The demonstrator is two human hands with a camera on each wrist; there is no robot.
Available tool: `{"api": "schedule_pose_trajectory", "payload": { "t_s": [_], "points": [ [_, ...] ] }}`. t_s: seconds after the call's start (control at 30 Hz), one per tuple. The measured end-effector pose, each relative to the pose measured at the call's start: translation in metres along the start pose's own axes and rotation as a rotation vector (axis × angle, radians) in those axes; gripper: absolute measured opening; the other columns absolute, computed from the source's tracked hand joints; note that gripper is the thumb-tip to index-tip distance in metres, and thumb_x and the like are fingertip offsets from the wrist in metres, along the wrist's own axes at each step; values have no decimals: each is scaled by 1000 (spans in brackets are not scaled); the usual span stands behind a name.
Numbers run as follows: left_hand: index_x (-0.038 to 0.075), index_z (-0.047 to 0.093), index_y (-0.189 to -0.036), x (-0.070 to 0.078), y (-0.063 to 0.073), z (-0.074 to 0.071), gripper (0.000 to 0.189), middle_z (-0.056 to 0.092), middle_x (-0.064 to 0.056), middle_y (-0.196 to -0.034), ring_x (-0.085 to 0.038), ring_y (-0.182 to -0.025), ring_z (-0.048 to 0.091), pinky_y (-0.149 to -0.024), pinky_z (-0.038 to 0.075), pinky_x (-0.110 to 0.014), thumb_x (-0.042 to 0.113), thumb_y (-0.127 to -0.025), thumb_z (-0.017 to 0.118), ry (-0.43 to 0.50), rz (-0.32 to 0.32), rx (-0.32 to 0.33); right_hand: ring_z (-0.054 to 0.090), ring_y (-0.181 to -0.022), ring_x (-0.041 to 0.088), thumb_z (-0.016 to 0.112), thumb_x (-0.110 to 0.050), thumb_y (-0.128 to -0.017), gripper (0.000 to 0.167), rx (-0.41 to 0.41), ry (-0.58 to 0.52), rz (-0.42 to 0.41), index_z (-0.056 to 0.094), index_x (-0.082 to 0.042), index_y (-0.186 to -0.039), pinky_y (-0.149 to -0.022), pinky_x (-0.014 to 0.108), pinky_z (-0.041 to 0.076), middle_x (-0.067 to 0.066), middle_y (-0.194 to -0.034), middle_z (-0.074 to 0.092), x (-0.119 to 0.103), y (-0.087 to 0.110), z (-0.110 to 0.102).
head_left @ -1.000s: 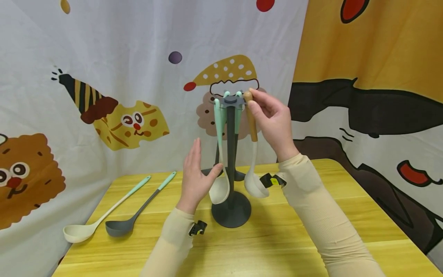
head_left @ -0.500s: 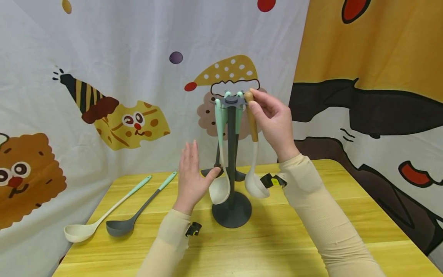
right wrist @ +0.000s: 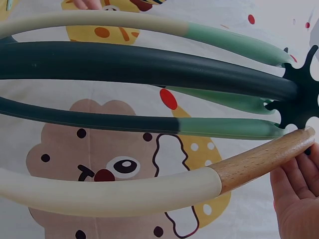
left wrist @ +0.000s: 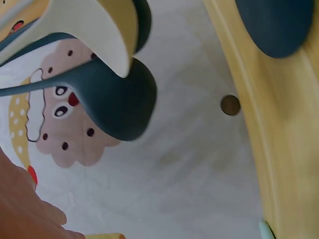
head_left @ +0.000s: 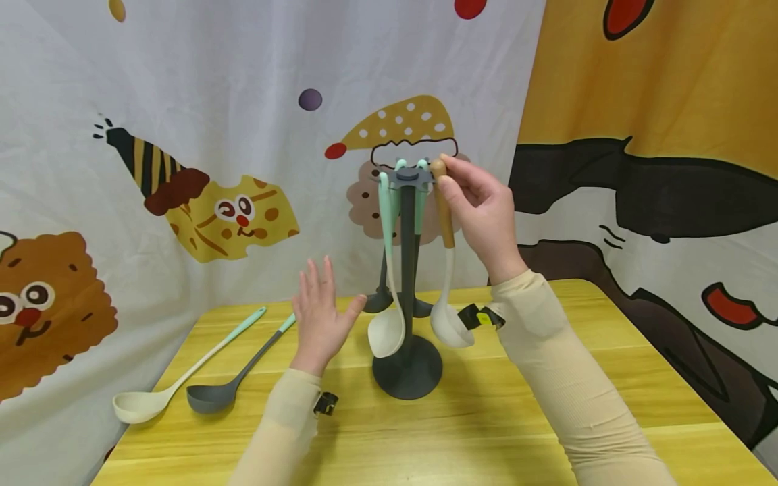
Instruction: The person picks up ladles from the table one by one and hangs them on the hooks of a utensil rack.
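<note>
My right hand (head_left: 483, 212) pinches the top of a wooden-handled white ladle (head_left: 448, 270) at the right side of a dark utensil stand (head_left: 408, 270). In the right wrist view the ladle's wooden handle (right wrist: 269, 162) meets the edge of the stand's hooked top (right wrist: 299, 94). My left hand (head_left: 319, 320), fingers spread, is held left of the stand and touches nothing. A white ladle with a mint handle (head_left: 387, 331) hangs at the stand's front left. Behind it hang dark utensils with mint handles, their dark bowl ends (left wrist: 117, 99) showing in the left wrist view.
On the table (head_left: 486, 432), to the left, lie a cream ladle (head_left: 142, 406) and a grey ladle (head_left: 211, 398), both with mint handles. My left hand overlaps the grey one's handle tip in the head view. A cartoon-printed curtain (head_left: 243, 121) hangs behind the table.
My left hand has drawn away from the stand, leftward and slightly down, its fingers spreading. The right hand and the wooden-handled ladle have stayed in place.
</note>
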State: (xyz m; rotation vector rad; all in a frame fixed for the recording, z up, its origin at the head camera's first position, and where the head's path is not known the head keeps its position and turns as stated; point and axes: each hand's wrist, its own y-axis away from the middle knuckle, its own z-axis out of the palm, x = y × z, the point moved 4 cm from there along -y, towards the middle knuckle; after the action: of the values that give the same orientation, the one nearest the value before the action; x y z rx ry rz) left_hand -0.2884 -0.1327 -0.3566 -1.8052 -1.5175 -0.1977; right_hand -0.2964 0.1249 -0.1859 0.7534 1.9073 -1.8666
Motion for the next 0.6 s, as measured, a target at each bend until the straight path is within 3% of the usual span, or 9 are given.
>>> {"api": "schedule_pose_trajectory", "payload": {
  "t_s": [0.6],
  "points": [
    [24,-3,-160,-39,-1,0,96,-17,-12,-163,-39,-147,-16,-108,-8,-74,75,-91,41,-141,-115,-59,65,-100,14,63,-4,-96,33,4,-10,0,64,2,-129,-92,27,52,15,-118,67,-1,0,0]
  ]
}}
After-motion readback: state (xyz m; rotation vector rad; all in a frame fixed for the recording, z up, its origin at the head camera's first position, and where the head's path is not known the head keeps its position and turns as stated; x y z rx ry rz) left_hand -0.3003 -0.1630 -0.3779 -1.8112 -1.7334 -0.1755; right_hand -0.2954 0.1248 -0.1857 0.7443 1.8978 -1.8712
